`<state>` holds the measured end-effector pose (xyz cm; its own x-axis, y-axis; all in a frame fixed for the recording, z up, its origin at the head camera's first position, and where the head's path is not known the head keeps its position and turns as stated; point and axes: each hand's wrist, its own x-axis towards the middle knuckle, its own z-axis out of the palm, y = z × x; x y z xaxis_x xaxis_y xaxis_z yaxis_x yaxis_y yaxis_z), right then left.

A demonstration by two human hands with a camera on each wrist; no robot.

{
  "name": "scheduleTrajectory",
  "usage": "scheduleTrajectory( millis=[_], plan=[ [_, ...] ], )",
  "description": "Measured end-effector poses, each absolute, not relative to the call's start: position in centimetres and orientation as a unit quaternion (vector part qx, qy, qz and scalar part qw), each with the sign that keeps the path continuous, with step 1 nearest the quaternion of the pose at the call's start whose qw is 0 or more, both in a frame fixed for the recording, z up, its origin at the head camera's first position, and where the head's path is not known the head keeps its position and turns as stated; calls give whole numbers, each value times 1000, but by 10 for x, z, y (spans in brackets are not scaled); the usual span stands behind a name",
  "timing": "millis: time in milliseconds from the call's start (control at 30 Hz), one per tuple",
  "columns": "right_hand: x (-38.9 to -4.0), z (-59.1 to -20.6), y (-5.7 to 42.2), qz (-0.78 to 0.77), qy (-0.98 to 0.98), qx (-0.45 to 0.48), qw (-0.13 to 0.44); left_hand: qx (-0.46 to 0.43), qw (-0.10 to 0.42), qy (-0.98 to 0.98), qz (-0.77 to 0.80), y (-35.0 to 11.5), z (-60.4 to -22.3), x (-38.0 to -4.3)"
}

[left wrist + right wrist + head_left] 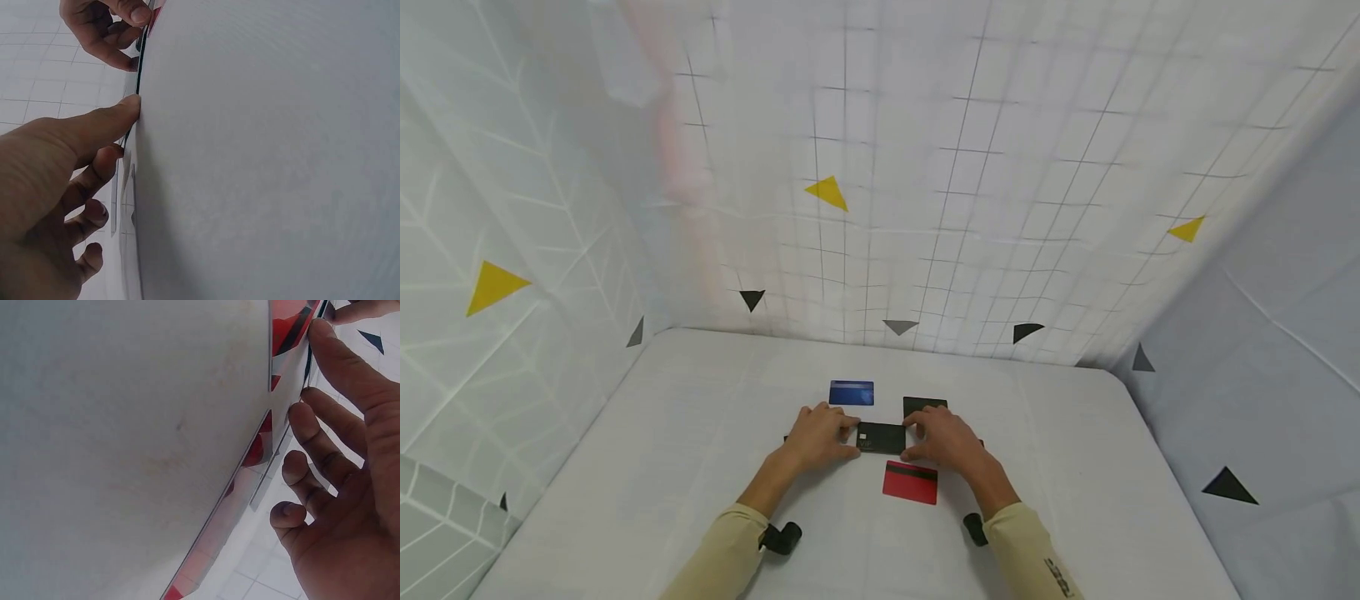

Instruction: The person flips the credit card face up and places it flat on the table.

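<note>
"VIP" [865,444] on black card [883,438], sleeve lettering [1059,577] — too small to read

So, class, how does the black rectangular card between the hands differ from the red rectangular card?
The black rectangular card shows a small pale square and VIP lettering; the red rectangular card shows a dark stripe. The left hand and right hand hold the black card by its ends; neither holds the red card. In the head view, the red card lies more slanted than the black card. Both are flat rectangles.

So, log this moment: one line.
left hand: holds black rectangular chip card, left end; right hand: holds right end; red rectangular card: nearby
</note>
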<state>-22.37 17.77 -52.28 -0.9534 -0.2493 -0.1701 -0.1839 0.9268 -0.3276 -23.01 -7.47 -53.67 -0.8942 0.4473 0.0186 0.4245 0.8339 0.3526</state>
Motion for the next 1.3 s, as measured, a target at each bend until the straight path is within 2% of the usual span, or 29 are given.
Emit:
scheduleTrajectory(
  millis=[1300],
  plan=[
    [-222,-524,178,-165,973,-122,108,222,9,957,186,-77,-542,-227]
  ],
)
